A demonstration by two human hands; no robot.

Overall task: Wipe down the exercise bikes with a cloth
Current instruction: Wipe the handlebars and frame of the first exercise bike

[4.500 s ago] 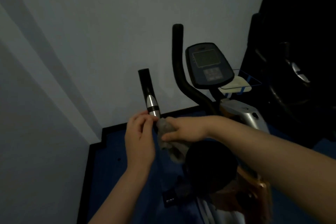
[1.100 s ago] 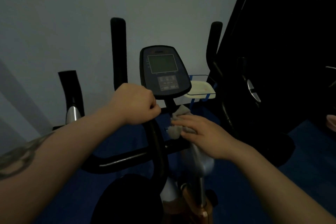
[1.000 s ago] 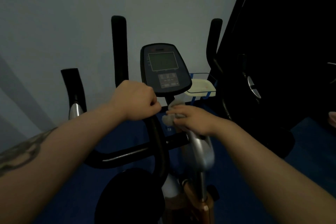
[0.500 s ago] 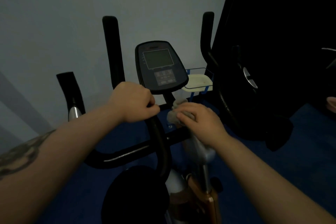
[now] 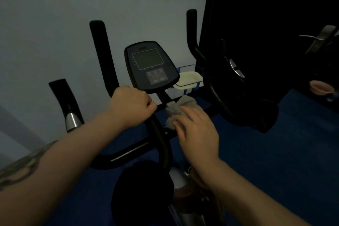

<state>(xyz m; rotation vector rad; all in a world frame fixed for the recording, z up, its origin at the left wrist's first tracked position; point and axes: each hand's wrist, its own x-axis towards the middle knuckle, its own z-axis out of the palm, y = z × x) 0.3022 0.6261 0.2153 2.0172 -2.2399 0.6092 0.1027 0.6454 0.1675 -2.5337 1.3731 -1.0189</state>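
A black exercise bike stands right in front of me, its console (image 5: pixel 151 66) tilted toward me above the stem. My left hand (image 5: pixel 131 105) is closed around the left handlebar (image 5: pixel 102 57) where it bends near the stem. Under my right hand (image 5: pixel 197 130) lies a grey cloth (image 5: pixel 180 107), pressed flat against the stem and crossbar just below the console. The right handlebar (image 5: pixel 192 31) rises behind it. The black seat (image 5: pixel 143 189) sits low in the middle.
A pale wall stands close behind the bike. A white tray in a blue-edged wire holder (image 5: pixel 189 79) hangs right of the console. A second dark machine (image 5: pixel 238 79) fills the right side. The floor (image 5: pixel 284 152) is blue. A pink bowl (image 5: pixel 320 87) sits at far right.
Since 4.5 s ago I moved from the outer left grip to the stem. In the last second my right hand slid the cloth slightly down and right; my left hand kept its grip.
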